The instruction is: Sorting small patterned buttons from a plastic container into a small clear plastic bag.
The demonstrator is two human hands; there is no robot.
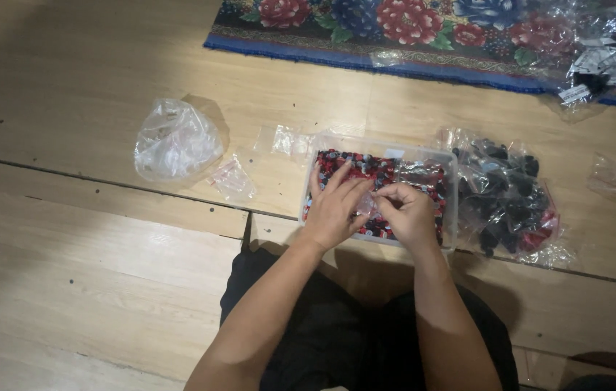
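Note:
A clear plastic tub (453, 190) full of small red, black and grey pieces sits on the wooden floor in front of my knees. Both hands hover over it. My left hand (335, 207) and my right hand (408, 211) together pinch a small clear plastic bag (367, 203) held between them. What the bag holds is too small to tell.
A crumpled clear bag (175, 141) lies to the left, with smaller clear bags (234, 180) beside it. A pile of bags with dark pieces (507, 195) lies right of the tub. A flowered rug (424, 29) with more bags (590, 54) is at the back.

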